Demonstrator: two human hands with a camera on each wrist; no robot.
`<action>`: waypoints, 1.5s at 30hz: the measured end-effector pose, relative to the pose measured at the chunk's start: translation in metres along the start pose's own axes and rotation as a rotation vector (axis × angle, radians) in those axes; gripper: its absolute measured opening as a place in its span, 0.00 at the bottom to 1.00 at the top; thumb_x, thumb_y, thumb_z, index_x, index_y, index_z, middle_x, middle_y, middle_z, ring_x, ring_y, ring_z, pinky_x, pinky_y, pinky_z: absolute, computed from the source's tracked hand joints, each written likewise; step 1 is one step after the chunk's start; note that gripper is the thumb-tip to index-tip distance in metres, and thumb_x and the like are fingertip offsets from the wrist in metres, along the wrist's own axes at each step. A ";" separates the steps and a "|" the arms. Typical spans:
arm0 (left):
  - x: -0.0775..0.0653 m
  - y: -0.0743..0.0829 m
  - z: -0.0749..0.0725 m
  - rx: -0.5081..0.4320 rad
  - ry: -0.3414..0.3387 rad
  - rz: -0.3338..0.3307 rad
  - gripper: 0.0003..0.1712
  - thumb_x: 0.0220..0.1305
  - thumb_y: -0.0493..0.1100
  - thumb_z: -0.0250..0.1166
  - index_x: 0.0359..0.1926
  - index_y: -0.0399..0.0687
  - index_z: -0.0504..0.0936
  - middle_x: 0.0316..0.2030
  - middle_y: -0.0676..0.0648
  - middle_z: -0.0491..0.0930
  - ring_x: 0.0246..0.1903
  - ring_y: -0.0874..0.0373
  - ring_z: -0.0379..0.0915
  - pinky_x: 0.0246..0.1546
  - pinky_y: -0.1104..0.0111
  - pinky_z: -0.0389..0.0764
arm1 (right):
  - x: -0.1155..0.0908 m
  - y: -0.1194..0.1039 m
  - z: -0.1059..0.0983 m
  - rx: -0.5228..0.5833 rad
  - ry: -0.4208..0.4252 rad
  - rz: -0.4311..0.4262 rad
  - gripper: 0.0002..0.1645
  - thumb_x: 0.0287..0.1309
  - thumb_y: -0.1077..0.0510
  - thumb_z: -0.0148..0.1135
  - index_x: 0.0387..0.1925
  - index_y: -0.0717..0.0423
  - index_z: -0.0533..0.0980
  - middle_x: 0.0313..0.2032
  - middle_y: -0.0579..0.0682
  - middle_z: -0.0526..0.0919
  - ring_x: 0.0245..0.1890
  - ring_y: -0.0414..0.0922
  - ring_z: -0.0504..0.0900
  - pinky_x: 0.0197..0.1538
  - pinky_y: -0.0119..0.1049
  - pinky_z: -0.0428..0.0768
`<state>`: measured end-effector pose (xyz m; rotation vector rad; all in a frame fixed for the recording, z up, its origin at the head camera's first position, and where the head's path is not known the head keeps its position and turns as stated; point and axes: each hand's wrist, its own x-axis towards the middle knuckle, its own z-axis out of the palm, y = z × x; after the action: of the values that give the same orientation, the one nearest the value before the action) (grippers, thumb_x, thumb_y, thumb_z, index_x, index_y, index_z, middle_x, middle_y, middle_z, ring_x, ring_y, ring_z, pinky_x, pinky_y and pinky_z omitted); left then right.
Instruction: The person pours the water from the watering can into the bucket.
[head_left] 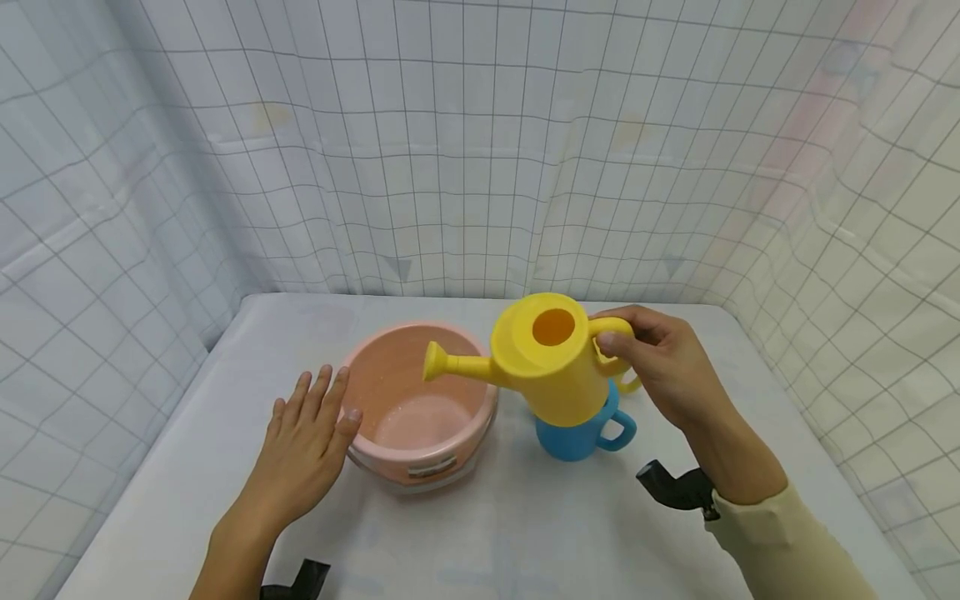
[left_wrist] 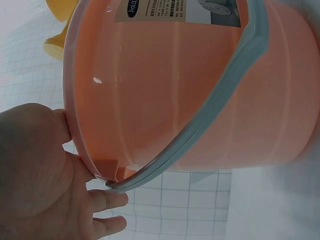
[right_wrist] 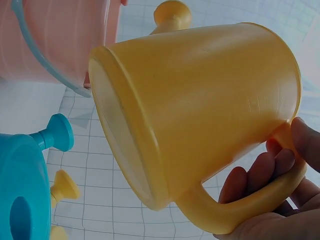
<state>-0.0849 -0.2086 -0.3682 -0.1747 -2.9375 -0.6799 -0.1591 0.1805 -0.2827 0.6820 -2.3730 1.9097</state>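
Observation:
My right hand (head_left: 667, 362) grips the handle of a yellow watering can (head_left: 551, 358), fingers curled through the loop in the right wrist view. The can is held up off the table, its spout pointing left over the rim of a pink bucket (head_left: 420, 454). My left hand (head_left: 303, 446) lies with straight fingers against the bucket's left rim. Seen from the left wrist, the bucket has a grey handle (left_wrist: 200, 120) hanging down its side and a printed label (left_wrist: 175, 11). Below the raised can stands a blue watering can (head_left: 572, 442), partly hidden by it.
Behind the blue can, part of another yellow object shows, with a small spout (right_wrist: 65, 186) in the right wrist view. A white cloth covers the table (head_left: 465, 542). White grid-patterned curtains (head_left: 480, 167) enclose the back and both sides.

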 end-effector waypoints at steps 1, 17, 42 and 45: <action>0.000 0.000 0.000 0.001 0.001 0.000 0.35 0.74 0.60 0.35 0.75 0.53 0.41 0.74 0.37 0.42 0.74 0.40 0.26 0.68 0.38 0.30 | 0.001 -0.001 0.000 -0.015 0.001 0.006 0.13 0.64 0.58 0.57 0.46 0.62 0.77 0.43 0.48 0.81 0.45 0.48 0.73 0.48 0.29 0.78; 0.001 -0.001 0.001 -0.001 0.004 -0.001 0.35 0.74 0.60 0.35 0.75 0.53 0.40 0.75 0.38 0.41 0.74 0.40 0.25 0.68 0.38 0.30 | 0.013 -0.016 0.002 -0.167 -0.011 0.034 0.17 0.62 0.51 0.59 0.48 0.56 0.78 0.45 0.46 0.83 0.46 0.48 0.78 0.49 0.36 0.81; 0.002 -0.001 0.002 0.008 0.002 -0.014 0.36 0.73 0.61 0.35 0.75 0.54 0.40 0.75 0.38 0.41 0.74 0.40 0.27 0.68 0.38 0.30 | 0.028 -0.029 0.009 -0.216 -0.053 0.063 0.18 0.59 0.47 0.63 0.46 0.52 0.80 0.42 0.48 0.84 0.41 0.47 0.80 0.47 0.35 0.82; 0.002 -0.001 0.002 0.005 0.004 -0.013 0.36 0.73 0.61 0.35 0.75 0.53 0.41 0.75 0.38 0.41 0.74 0.39 0.27 0.68 0.38 0.30 | 0.029 -0.030 0.009 -0.219 -0.068 0.056 0.17 0.59 0.48 0.62 0.46 0.52 0.79 0.42 0.49 0.83 0.40 0.48 0.80 0.45 0.35 0.82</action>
<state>-0.0871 -0.2088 -0.3706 -0.1538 -2.9391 -0.6734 -0.1727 0.1576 -0.2486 0.6809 -2.6161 1.6351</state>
